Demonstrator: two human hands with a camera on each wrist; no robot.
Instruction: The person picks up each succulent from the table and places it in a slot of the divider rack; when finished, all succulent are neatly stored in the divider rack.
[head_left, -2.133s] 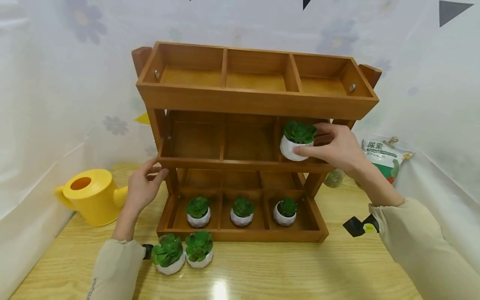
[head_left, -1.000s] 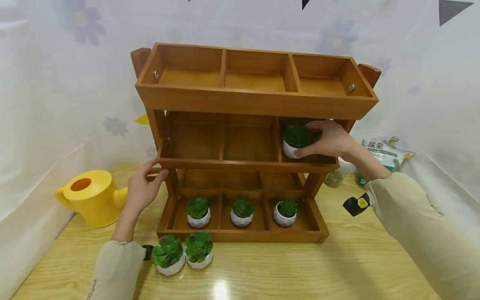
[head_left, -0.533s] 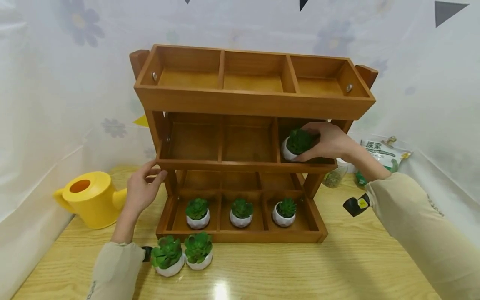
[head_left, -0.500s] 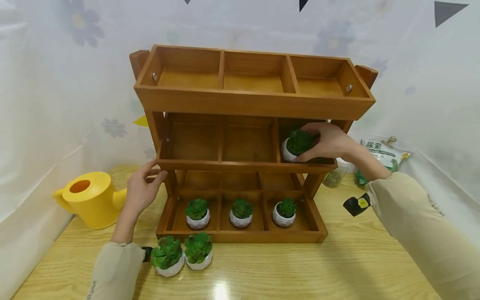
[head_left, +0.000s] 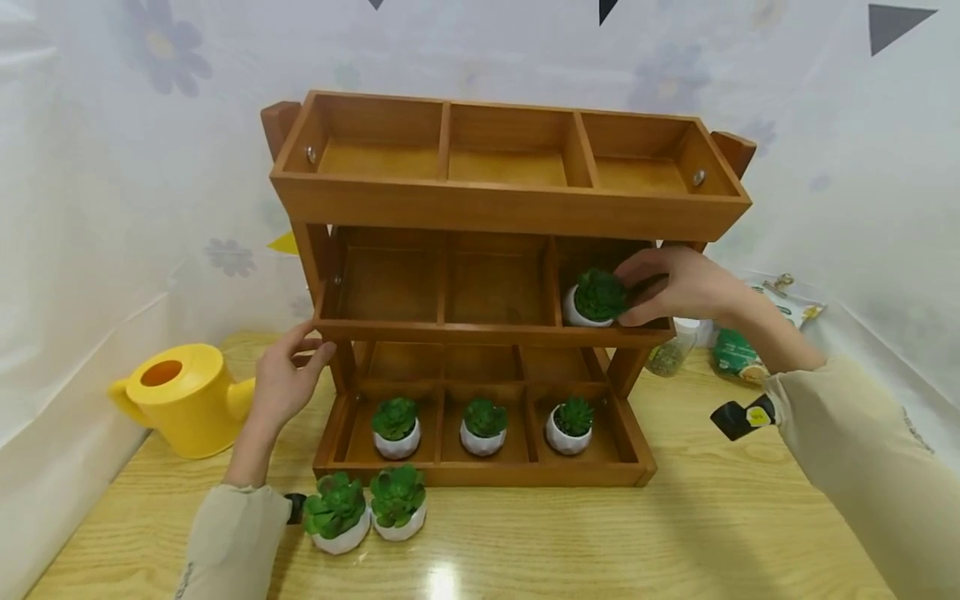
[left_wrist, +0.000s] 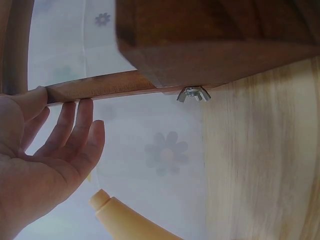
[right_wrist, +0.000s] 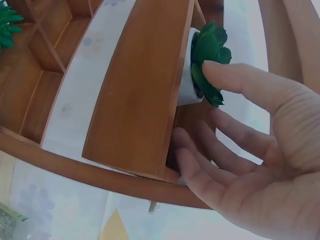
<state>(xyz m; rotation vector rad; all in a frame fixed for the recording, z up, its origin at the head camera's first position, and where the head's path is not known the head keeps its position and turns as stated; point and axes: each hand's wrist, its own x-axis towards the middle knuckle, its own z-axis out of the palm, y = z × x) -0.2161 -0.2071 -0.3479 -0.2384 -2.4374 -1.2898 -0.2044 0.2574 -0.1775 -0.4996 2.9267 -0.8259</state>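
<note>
A three-tier wooden shelf (head_left: 510, 208) with divided compartments stands on the table. In its middle tier's right compartment sits a potted succulent (head_left: 595, 304) in a white faceted pot. My right hand (head_left: 686, 287) is just to the right of it, fingers spread and loosely bent. The right wrist view shows the thumb (right_wrist: 225, 77) at the plant's leaves, while the other fingers are apart from the pot. My left hand (head_left: 288, 375) grips the shelf's left side. In the left wrist view, thumb and fingertips pinch a wooden bar (left_wrist: 100, 86) of the frame.
Several white-potted succulents are around: one per bottom-tier compartment, including the middle one (head_left: 483, 425), and two (head_left: 337, 512) on the table at front left. A yellow watering can (head_left: 187, 400) stands left. A small jar (head_left: 671, 350) and a green-and-white bag (head_left: 738, 354) lie behind right.
The right hand has lowered the potted succulent into the middle tier's right compartment, then drawn back to the right with its fingers opening. The left hand stays on the shelf.
</note>
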